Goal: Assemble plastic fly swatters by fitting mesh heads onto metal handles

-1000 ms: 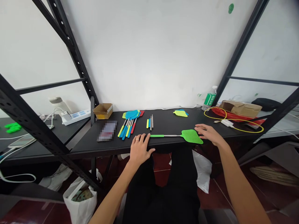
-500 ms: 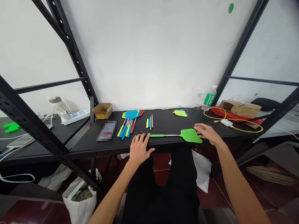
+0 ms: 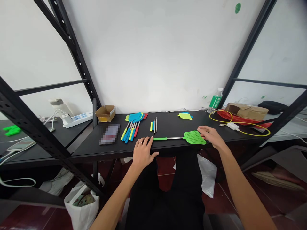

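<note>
Fly swatter (image 3: pixel 195 137): green head, holed mesh pattern, silver shaft, green grip. Table (image 3: pixel 168 129) black. Bottle (image 3: pixel 215 102) label green.

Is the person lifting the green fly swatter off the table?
No, the green fly swatter lies flat on the black table, with the left hand and right hand resting open at either end.

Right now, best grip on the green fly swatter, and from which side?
Probably the green handle grip of the fly swatter, coming from the near side with the left hand, which rests right beside it. The swatter lies flat along the front edge of the black table, and the slim grip leaves room to pinch it.
</note>
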Motion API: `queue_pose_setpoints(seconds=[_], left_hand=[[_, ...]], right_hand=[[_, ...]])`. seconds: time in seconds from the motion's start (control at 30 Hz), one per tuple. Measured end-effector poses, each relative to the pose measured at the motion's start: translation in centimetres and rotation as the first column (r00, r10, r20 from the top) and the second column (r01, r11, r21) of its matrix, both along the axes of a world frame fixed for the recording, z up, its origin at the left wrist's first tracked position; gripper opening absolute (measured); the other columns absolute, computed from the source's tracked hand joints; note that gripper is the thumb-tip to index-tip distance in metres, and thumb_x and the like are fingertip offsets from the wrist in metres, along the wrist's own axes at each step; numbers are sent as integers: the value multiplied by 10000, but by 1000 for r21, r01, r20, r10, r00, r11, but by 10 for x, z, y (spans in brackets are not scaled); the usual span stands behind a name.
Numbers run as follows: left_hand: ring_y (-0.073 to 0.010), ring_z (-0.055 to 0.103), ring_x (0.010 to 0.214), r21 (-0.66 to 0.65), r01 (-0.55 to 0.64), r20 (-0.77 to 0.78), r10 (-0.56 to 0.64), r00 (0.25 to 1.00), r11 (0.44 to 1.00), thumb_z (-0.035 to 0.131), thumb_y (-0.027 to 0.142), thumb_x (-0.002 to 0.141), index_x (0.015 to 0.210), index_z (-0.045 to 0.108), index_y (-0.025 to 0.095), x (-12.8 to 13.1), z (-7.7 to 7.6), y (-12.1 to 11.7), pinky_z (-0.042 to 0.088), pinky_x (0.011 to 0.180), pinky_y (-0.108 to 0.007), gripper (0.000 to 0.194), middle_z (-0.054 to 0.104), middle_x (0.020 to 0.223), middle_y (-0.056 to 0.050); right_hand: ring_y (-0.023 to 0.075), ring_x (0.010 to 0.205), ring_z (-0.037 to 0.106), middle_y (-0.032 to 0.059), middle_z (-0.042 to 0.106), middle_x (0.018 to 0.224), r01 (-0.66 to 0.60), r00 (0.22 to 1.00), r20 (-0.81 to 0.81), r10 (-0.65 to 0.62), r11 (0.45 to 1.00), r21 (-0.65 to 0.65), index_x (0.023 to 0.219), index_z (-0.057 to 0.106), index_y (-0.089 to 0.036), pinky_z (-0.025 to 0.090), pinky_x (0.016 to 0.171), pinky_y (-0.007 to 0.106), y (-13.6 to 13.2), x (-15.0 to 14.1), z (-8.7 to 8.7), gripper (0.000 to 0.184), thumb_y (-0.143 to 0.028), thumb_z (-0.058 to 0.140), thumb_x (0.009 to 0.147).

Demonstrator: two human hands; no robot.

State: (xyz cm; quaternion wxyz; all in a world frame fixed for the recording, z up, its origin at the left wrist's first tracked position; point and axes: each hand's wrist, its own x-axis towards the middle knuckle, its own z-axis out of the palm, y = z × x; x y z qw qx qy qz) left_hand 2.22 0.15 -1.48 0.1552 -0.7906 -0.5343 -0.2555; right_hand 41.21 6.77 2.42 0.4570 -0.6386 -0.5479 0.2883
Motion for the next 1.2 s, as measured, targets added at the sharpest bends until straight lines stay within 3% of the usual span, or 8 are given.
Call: queue_pose_setpoints(seconds=[0.43,1.2], left_hand=[[-386,495,1272,-16,18,31,-17,999,1000,695,552,838,1491,463,211,-2,0,1,425,1058,-519,772,592,1430,-83],[-381,498,1274,-2,16,50,-16,999,1000,657,613,846,1485,467,216,-4,-1,2,434,1042,-512,776,609,1410,-91]], right_hand=[[209,778,710,92,757,997,73,997,21,-74,997,34,1022,755,-208,523,659,280,7,-11,-5,379,-486,672,778],[199,729,679,67,763,929,44,999,-9,-44,999,28,936,773,-221,494,642,286,6,-31,-7,326,-481,684,761]])
